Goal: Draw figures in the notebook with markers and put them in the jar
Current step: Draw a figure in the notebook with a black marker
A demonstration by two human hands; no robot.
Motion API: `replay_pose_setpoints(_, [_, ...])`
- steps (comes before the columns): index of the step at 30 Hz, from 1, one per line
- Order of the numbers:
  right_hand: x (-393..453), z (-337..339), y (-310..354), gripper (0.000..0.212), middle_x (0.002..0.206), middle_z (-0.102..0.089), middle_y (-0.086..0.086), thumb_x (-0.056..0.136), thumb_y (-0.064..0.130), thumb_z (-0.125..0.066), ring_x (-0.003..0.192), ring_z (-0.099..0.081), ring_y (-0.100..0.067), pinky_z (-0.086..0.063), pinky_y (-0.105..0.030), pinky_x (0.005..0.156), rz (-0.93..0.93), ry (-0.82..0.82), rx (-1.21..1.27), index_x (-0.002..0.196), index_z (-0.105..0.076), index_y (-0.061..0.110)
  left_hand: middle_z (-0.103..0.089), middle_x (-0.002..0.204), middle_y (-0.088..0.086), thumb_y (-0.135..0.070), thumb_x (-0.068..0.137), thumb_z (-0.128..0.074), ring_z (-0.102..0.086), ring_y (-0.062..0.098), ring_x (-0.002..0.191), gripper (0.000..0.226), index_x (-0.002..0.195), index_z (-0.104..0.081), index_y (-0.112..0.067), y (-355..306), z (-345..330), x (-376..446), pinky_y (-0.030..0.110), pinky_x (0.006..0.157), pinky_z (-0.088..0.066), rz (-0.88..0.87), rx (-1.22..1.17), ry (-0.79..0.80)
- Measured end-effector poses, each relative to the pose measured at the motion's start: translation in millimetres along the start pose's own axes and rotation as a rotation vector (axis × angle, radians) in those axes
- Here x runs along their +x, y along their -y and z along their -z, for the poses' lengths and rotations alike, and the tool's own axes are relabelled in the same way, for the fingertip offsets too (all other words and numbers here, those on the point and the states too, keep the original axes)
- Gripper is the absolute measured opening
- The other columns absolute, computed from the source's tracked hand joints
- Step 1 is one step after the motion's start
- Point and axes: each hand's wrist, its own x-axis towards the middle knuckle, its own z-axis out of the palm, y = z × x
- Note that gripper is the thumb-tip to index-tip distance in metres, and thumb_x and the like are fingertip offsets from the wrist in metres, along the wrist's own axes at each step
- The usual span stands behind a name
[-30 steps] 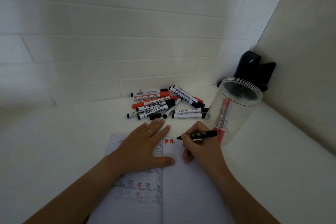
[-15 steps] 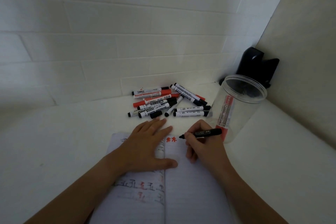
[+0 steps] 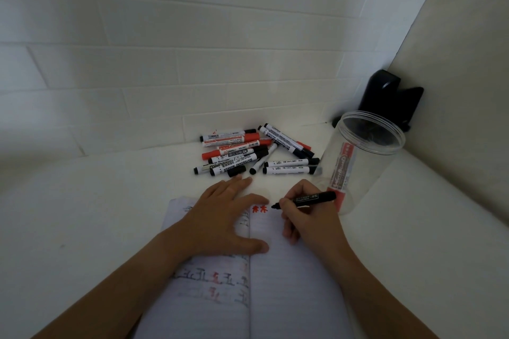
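With my left hand spread flat on the notebook and my right hand pinching the black marker, tip near the red figures, I should draw lightly; the jar waits at two o'clock.

Left hand flat, palm down, fingers spread and pointing away from body, thumb stretched toward right. Left forearm bare, runs in from lower left. Right hand curled in writing grip, thumb and forefinger pinched near tip end of black marker, remaining fingers tucked under. Right forearm bare, enters from lower right. Hands near each other, not touching.
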Motion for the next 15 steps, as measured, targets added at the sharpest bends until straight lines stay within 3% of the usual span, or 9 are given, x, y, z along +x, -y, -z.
replay_pose_setpoints(15, [-0.7, -0.1, 2.5, 0.013, 0.056, -0.066, -0.018, 0.096, 0.009, -0.068, 0.043, -0.061, -0.029, -0.052, -0.032, 0.045, -0.009, 0.007, -0.017, 0.085, -0.060, 0.009, 0.001, 0.167, -0.011, -0.093, 0.067, -0.048, 0.012, 0.006, 0.151, 0.091, 0.147, -0.023, -0.058, 0.0, 1.3, -0.6, 0.036, 0.122, 0.003, -0.016, -0.023, -0.003])
